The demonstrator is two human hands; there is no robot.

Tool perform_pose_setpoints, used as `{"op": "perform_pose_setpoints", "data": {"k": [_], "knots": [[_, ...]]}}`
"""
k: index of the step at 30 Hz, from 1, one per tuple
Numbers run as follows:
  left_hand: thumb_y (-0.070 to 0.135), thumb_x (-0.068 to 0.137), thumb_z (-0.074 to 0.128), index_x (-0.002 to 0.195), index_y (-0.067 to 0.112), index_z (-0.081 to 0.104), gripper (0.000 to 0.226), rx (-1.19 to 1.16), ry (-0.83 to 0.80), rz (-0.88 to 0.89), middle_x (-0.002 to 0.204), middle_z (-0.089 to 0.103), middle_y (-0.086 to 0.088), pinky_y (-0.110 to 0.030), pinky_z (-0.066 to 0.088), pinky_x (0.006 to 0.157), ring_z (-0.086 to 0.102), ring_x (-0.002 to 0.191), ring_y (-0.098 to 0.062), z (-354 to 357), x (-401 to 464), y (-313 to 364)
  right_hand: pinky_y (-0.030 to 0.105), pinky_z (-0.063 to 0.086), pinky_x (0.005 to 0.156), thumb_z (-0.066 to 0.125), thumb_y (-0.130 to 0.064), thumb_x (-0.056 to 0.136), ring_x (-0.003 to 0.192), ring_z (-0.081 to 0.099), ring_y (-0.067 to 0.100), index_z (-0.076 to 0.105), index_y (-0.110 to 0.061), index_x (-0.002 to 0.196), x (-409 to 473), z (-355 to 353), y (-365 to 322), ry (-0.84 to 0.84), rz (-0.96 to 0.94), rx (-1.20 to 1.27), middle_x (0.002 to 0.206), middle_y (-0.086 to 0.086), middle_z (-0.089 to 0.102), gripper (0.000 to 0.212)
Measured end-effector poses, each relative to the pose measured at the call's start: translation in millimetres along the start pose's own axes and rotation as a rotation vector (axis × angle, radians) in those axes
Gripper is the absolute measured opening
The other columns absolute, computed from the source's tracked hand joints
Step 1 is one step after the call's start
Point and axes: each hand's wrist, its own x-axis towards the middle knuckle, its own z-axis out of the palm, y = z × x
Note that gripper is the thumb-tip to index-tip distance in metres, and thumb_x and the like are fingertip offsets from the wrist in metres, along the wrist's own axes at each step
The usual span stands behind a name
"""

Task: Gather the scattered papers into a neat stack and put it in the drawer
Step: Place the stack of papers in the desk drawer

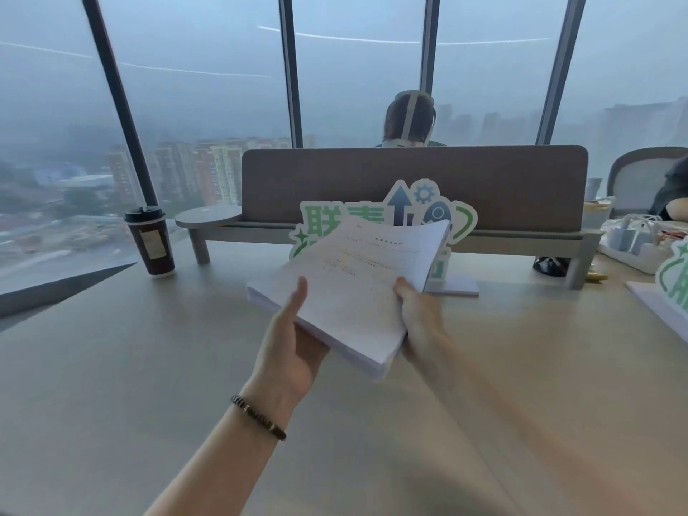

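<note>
A thick stack of white printed papers (353, 288) is held above the beige desk (111, 366), tilted with its far end raised. My left hand (290, 348) grips the stack's near left edge, thumb on top and fingers underneath. My right hand (417, 310) grips the right edge, thumb on the top sheet. The sheets lie roughly aligned, with edges slightly fanned at the near corner. No drawer shows in this view.
A dark paper coffee cup (150, 240) stands at the left. A green and white cut-out sign (391, 217) stands behind the papers, before a brown desk divider (413, 184). A person sits beyond it. A tray with cables (633, 240) and another sign (674, 277) lie right.
</note>
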Motion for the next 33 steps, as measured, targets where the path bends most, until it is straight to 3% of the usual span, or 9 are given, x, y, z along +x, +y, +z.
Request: {"op": "perform_pose_setpoints", "data": {"k": [4, 7, 11, 16, 19, 22, 26, 28, 33], "knots": [[0.007, 0.093, 0.064, 0.131, 0.011, 0.057, 0.039, 0.031, 0.295, 0.095, 0.122, 0.071, -0.014, -0.042, 0.060, 0.082, 0.069, 0.108, -0.031, -4.9, 9.7, -11.1, 0.049, 0.062, 0.081, 0.062, -0.029, 0.096, 0.087, 0.073, 0.031, 0.067, -0.012, 0.104, 1.1, 27.7, 22.9, 0.056, 0.004, -0.017, 0.098, 0.008, 0.075, 0.019], [-0.003, 0.092, 0.061, 0.127, 0.010, 0.058, 0.037, 0.075, 0.401, 0.165, 0.119, 0.071, -0.014, -0.041, 0.060, 0.078, 0.069, 0.104, -0.031, -24.6, 11.8, 1.4, 0.041, 0.061, 0.080, 0.062, -0.031, 0.097, 0.086, 0.072, 0.025, 0.067, -0.016, 0.097, 1.8, 44.7, 36.3, 0.035, 0.038, 0.016, 0.094, 0.003, 0.074, 0.015], [-0.005, 0.092, 0.060, 0.127, 0.008, 0.057, 0.037, 0.123, 0.455, 0.189, 0.120, 0.070, -0.014, -0.047, 0.056, 0.093, 0.068, 0.107, -0.032, -50.6, 8.3, 20.4, 0.031, 0.056, 0.076, 0.063, -0.036, 0.096, 0.090, 0.071, 0.016, 0.067, -0.020, 0.113, 1.5, 65.4, 44.9, -0.112, 0.067, 0.020, 0.100, -0.003, 0.074, 0.023], [-0.003, 0.091, 0.061, 0.119, 0.007, 0.064, 0.029, 0.194, 0.525, 0.233, 0.110, 0.075, -0.010, -0.035, 0.063, 0.070, 0.075, 0.090, -0.025, -83.7, -11.6, 61.5, 0.029, 0.052, 0.062, 0.057, -0.045, 0.098, 0.078, 0.066, 0.016, 0.066, -0.018, 0.115, 7.6, 80.5, 42.3, -0.333, 0.160, 0.020, 0.085, -0.001, 0.072, 0.034], [0.002, 0.092, 0.061, 0.123, 0.006, 0.064, 0.032, 0.269, 0.551, 0.245, 0.110, 0.075, -0.011, -0.033, 0.061, 0.063, 0.076, 0.088, -0.025, -107.4, -36.3, 86.9, 0.042, 0.059, 0.084, 0.052, -0.048, 0.099, 0.105, 0.070, 0.029, 0.064, -0.012, 0.120, 23.3, 86.2, 36.6, -0.360, 0.167, 0.079, 0.109, 0.009, 0.074, 0.043], [0.005, 0.090, 0.063, 0.120, 0.007, 0.067, 0.030, 0.324, 0.604, 0.254, 0.106, 0.077, -0.011, -0.029, 0.060, 0.057, 0.076, 0.080, -0.022, -129.8, -64.8, 110.5, 0.049, 0.050, 0.103, 0.044, -0.055, 0.100, 0.118, 0.065, 0.035, 0.062, -0.007, 0.125, 33.7, 98.6, 35.0, -0.441, 0.192, 0.070, 0.119, 0.015, 0.072, 0.057], [0.008, 0.089, 0.064, 0.118, 0.006, 0.066, 0.029, 0.350, 0.663, 0.236, 0.104, 0.076, -0.014, -0.033, 0.062, 0.057, 0.076, 0.078, -0.026, -158.7, -106.0, 139.8, 0.040, 0.052, 0.079, 0.046, -0.073, 0.089, 0.100, 0.069, 0.031, 0.066, -0.001, 0.121, 36.1, 125.4, 42.9, -0.680, 0.338, -0.187, 0.115, 0.014, 0.073, 0.082], [0.013, 0.085, 0.068, 0.120, 0.010, 0.066, 0.035, 0.362, 0.673, 0.215, 0.110, 0.075, -0.014, -0.039, 0.064, 0.066, 0.075, 0.090, -0.031, -172.7, -129.3, 152.1, 0.039, 0.050, 0.079, 0.051, -0.061, 0.094, 0.093, 0.069, 0.029, 0.069, 0.001, 0.117, 33.1, 144.8, 52.6, -0.799, 0.383, -0.382, 0.107, 0.013, 0.073, 0.069], [0.012, 0.077, 0.070, 0.116, 0.007, 0.066, 0.040, 0.347, 0.793, 0.243, 0.105, 0.076, -0.015, -0.036, 0.062, 0.060, 0.076, 0.083, -0.032, -201.4, -185.5, 174.1, 0.031, 0.062, 0.070, 0.057, -0.013, 0.100, 0.084, 0.075, 0.024, 0.066, 0.001, 0.118, 2.0, 208.9, 88.5, -1.000, 0.341, -0.721, 0.103, 0.014, 0.077, 0.024]]}}
